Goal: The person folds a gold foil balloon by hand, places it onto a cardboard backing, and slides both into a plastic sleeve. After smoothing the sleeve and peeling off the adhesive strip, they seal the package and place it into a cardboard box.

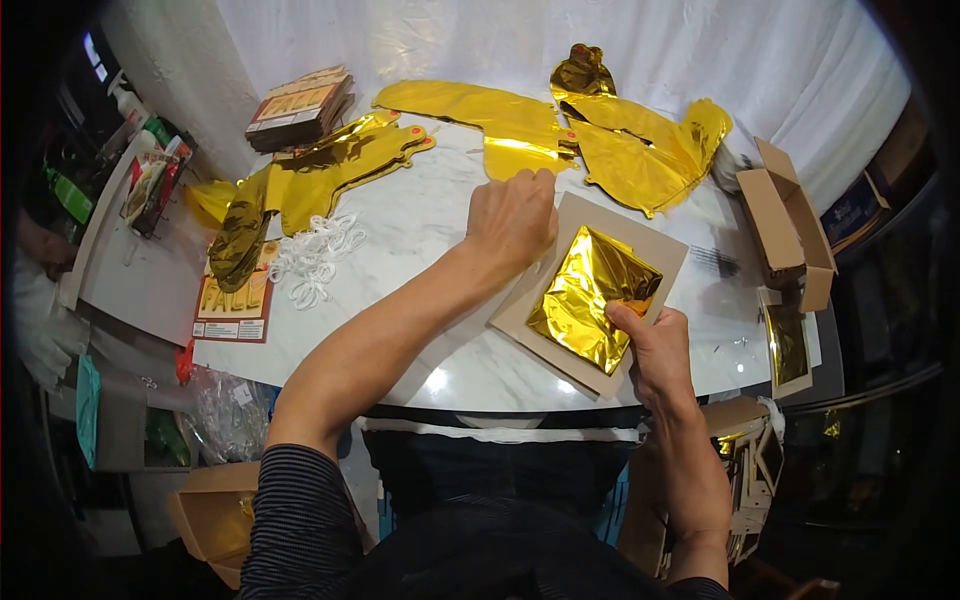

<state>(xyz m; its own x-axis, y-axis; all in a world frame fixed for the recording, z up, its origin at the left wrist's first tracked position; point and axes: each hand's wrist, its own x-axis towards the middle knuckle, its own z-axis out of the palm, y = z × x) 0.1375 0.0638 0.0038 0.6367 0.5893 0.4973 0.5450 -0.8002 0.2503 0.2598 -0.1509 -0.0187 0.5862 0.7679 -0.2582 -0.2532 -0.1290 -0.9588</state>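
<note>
My right hand grips the near right edge of a grey-brown cardboard sheet, its thumb pressing on a folded gold foil balloon that lies on the sheet. My left hand is closed in a fist just left of the sheet's far corner. Whatever its fingers hold, if anything, is hidden. Right beyond the fist lies a flat gold foil balloon, with red dots near its tab. Another flat gold foil balloon is at the back right. More of them, loosely stacked, lie to the left.
A bundle of white string lies left of my forearm. Printed cards are stacked at the back left, with one printed card nearer. An open cardboard box stands at the right edge. White curtain hangs behind the marble-patterned table.
</note>
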